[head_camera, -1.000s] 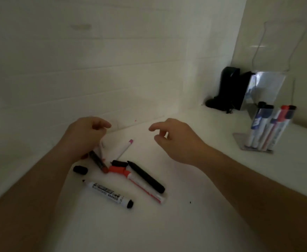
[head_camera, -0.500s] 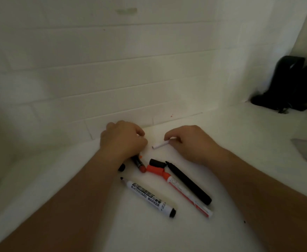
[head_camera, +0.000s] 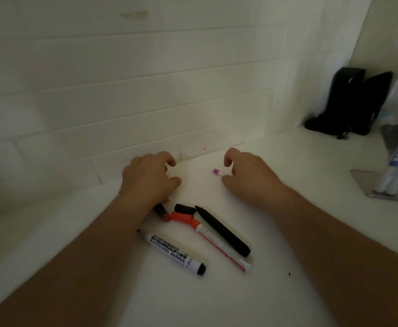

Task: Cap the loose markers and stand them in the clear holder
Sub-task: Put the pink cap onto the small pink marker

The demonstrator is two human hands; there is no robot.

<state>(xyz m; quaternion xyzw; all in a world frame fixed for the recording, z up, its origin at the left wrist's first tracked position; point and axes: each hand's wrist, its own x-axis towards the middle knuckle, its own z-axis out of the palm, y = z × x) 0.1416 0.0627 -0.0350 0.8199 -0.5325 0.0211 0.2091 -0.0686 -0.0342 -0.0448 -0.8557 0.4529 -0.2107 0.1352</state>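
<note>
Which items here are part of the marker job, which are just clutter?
Job:
- white whiteboard marker with black print
- slim black marker
- red-capped white marker
- loose black cap
- pink-tipped white marker
- clear plastic holder

Clutter:
- black object in the corner

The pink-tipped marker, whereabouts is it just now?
In the head view the pink-tipped marker lies on the white counter near the tiled wall, at the fingertips of the right hand, beyond the other loose markers.
</note>
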